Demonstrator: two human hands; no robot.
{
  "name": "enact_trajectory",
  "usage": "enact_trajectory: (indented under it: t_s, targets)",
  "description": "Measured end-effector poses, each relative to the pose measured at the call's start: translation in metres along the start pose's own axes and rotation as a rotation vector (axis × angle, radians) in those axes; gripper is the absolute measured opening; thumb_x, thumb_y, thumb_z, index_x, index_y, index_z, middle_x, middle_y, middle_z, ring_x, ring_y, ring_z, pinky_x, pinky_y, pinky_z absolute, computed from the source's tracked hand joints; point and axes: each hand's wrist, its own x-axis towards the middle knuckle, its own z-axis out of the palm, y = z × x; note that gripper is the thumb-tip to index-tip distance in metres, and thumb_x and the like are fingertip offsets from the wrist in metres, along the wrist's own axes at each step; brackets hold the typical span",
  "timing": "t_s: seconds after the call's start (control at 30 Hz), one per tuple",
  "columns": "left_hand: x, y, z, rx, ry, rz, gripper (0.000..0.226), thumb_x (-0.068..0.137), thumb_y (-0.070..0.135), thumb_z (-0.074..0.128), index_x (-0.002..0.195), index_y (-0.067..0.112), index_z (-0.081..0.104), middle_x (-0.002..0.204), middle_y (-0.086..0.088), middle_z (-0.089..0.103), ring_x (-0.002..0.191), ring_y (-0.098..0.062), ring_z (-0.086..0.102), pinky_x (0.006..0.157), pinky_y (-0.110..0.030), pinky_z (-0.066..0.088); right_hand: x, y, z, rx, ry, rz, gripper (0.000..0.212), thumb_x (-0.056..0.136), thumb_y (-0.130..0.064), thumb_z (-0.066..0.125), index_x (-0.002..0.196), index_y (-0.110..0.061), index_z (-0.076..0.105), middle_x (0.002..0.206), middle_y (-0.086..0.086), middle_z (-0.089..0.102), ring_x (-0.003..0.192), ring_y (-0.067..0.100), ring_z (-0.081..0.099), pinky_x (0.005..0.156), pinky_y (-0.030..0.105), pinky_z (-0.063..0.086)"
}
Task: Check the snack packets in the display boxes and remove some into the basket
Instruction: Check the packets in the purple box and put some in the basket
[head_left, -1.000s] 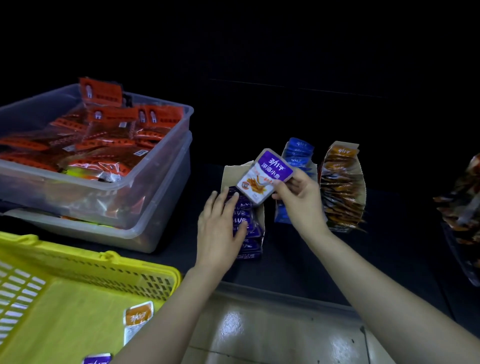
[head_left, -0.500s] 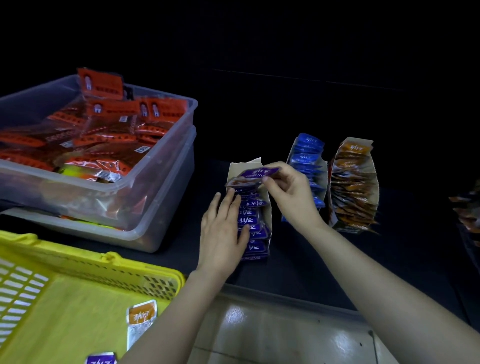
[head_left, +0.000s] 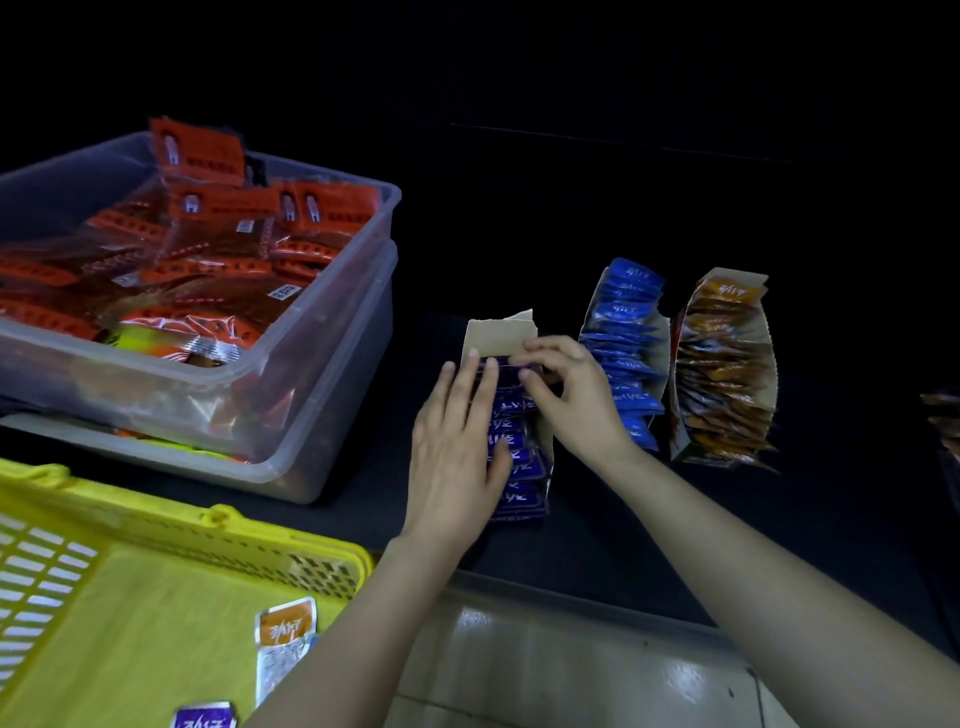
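A cardboard display box (head_left: 500, 332) holds a row of purple snack packets (head_left: 522, 467) on the dark shelf. My left hand (head_left: 452, 467) lies flat on the row's left side, thumb on the packets. My right hand (head_left: 571, 395) pinches the rearmost purple packet (head_left: 500, 372), which is low in the box just under its back flap. To the right stand a box of blue packets (head_left: 628, 332) and a box of orange-brown packets (head_left: 722, 364). The yellow basket (head_left: 156, 530) at lower left holds an orange packet (head_left: 285, 639) and a purple packet (head_left: 205, 717).
Two stacked clear plastic tubs (head_left: 322, 364) full of red-orange packets stand at the left, behind the basket. More brown packets (head_left: 945, 421) show at the right edge. A pale tiled floor (head_left: 571, 670) lies below the shelf's front edge.
My right hand held a purple packet up facing me, then tipped it flat and lowered it to the back of the purple row. My left hand stayed on the row.
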Motion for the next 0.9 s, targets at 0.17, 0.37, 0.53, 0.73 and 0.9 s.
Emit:
enact_trajectory:
  t_s: [0.17, 0.37, 0.53, 0.73, 0.9]
  targets:
    - [-0.001, -0.004, 0.008, 0.028, -0.072, -0.044, 0.078, 0.093, 0.023, 0.058, 0.157, 0.017, 0.013, 0.164, 0.003, 0.005, 0.151, -0.020, 0.005, 0.117, -0.038, 0.019, 0.002, 0.005, 0.002, -0.059, -0.025, 0.007, 0.026, 0.094, -0.010, 0.060, 0.119, -0.011, 0.069, 0.126, 0.000, 0.062, 0.120, 0.016, 0.050, 0.101, 0.040, 0.047]
    - [0.002, -0.005, 0.005, 0.015, -0.119, -0.070, 0.077, 0.096, 0.027, 0.055, 0.157, 0.020, 0.009, 0.164, 0.005, 0.001, 0.151, -0.019, 0.000, 0.117, -0.037, 0.018, 0.000, -0.004, -0.007, 0.061, 0.127, -0.045, 0.022, 0.090, -0.007, 0.066, 0.111, -0.011, 0.072, 0.111, -0.005, 0.063, 0.107, 0.002, 0.057, 0.091, 0.013, 0.045]
    - [0.002, -0.003, 0.002, -0.045, -0.129, -0.096, 0.074, 0.098, 0.029, 0.052, 0.156, 0.023, 0.008, 0.164, 0.008, -0.005, 0.151, -0.014, -0.005, 0.118, -0.034, 0.013, -0.004, -0.015, -0.019, 0.223, 0.263, -0.029, 0.014, 0.086, -0.001, 0.069, 0.093, -0.014, 0.071, 0.095, 0.001, 0.067, 0.092, 0.010, 0.064, 0.085, 0.022, 0.050]
    - [0.002, 0.007, -0.008, -0.132, -0.050, -0.106, 0.067, 0.096, 0.023, 0.057, 0.154, 0.019, 0.023, 0.164, 0.001, 0.007, 0.150, -0.020, 0.009, 0.119, -0.038, 0.017, -0.011, -0.030, -0.038, 0.404, 0.255, -0.048, 0.027, 0.089, 0.006, 0.063, 0.085, -0.020, 0.064, 0.092, 0.011, 0.065, 0.090, 0.019, 0.064, 0.085, 0.030, 0.051]
    - [0.005, 0.027, -0.019, -0.223, 0.160, -0.044, 0.063, 0.087, 0.022, 0.069, 0.143, 0.015, 0.042, 0.156, -0.009, 0.028, 0.141, -0.026, 0.032, 0.111, -0.040, 0.029, -0.015, -0.054, -0.060, 0.552, 0.299, -0.057, 0.023, 0.091, 0.005, 0.062, 0.086, -0.017, 0.062, 0.088, -0.009, 0.068, 0.092, 0.007, 0.066, 0.080, 0.030, 0.056]
